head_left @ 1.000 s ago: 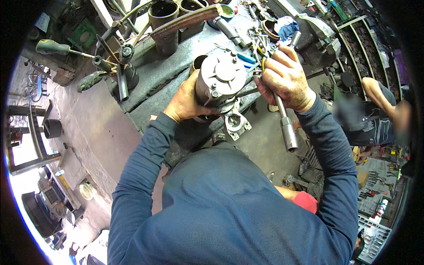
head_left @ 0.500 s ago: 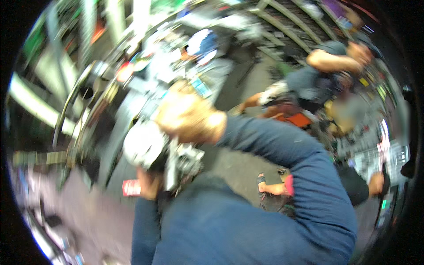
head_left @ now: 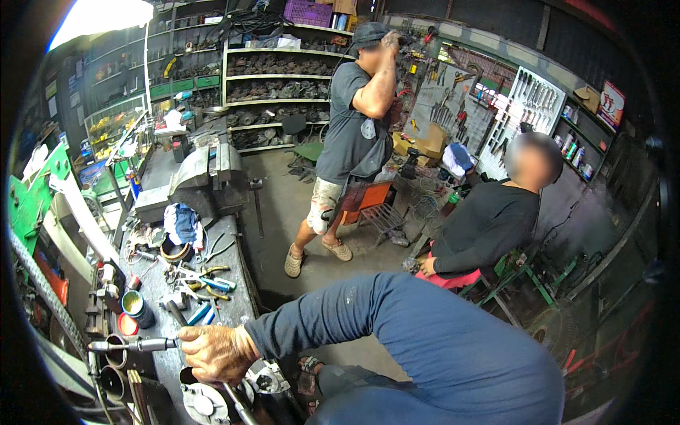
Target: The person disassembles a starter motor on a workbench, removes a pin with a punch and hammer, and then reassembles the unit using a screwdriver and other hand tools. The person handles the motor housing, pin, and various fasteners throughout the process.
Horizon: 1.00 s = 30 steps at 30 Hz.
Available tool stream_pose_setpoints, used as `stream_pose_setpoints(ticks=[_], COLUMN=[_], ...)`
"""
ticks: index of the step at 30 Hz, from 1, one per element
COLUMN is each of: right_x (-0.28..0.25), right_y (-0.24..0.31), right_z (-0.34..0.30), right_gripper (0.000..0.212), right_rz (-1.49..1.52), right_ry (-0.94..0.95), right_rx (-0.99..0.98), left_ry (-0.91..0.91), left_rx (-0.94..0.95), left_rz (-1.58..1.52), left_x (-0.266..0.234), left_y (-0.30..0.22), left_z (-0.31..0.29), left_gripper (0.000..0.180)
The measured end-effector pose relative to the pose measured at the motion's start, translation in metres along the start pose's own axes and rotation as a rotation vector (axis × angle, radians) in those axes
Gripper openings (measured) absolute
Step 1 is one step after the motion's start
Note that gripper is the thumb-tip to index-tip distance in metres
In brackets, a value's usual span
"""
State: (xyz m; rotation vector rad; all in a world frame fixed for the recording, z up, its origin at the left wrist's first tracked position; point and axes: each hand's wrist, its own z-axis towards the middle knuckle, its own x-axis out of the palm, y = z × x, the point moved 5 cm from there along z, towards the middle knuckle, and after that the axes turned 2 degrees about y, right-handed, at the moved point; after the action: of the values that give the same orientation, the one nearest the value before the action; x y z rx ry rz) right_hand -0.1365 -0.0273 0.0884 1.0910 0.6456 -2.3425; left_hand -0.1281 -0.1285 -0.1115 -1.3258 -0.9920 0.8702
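Left hand gone from view; grip undeterminable.
Right hand (head_left: 217,354) remains closed around steel bar (head_left: 242,407) beside round housing (head_left: 205,406): tool retained.

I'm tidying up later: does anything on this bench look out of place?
No clear spill or damage shows. The long, dark workbench looks messy: loose metal hand tools lie jumbled near a crumpled blue-and-white cloth, unlike those hanging on the white wall panel.

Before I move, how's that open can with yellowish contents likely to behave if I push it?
The open can could tip, looking taller than wide. Its yellowish contents might spill if runny, with no lid on top. Knocked over, it may roll, being round.
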Motion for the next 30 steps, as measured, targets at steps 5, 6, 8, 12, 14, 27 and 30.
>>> stream_pose_setpoints(ticks=[5, 6, 8, 12, 14, 27, 30], right_x=[-0.008, -0.009, -0.005, -0.005, 0.001, -0.016, -0.014], right_y=[0.001, 0.003, 0.002, -0.007, -0.006, 0.004, 0.009], right_z=[0.002, 0.002, -0.001, -0.003, -0.001, 0.000, 0.002], right_gripper=[0.031, 0.029, 0.031, 0.036, 0.036, 0.028, 0.026], right_rz=[0.075, 0.062, 0.014, 0.012, -0.018, 0.007, 0.009], right_ry=[-0.170, -0.117, -0.113, -0.016, -0.058, -0.306, -0.273], right_rx=[0.070, 0.117, 0.119, 0.053, 0.068, 0.346, 0.423], left_ry=[-0.032, -0.038, -0.036, -0.057, -0.086, -0.192, -0.102], left_rx=[-0.023, -0.029, -0.018, -0.013, -0.033, -0.011, -0.113], left_rz=[0.019, 0.011, 0.022, 0.016, 0.028, -0.022, -0.132], left_x=[-0.010, -0.012, -0.011, -0.017, -0.026, -0.076, -0.074], left_y=[-0.004, 0.000, -0.002, 0.000, 0.005, 0.018, 0.027], left_z=[0.000, -0.001, -0.006, -0.014, -0.019, -0.049, -0.046], left_gripper=[0.083, 0.083, 0.084, 0.084, 0.084, 0.084, 0.073])
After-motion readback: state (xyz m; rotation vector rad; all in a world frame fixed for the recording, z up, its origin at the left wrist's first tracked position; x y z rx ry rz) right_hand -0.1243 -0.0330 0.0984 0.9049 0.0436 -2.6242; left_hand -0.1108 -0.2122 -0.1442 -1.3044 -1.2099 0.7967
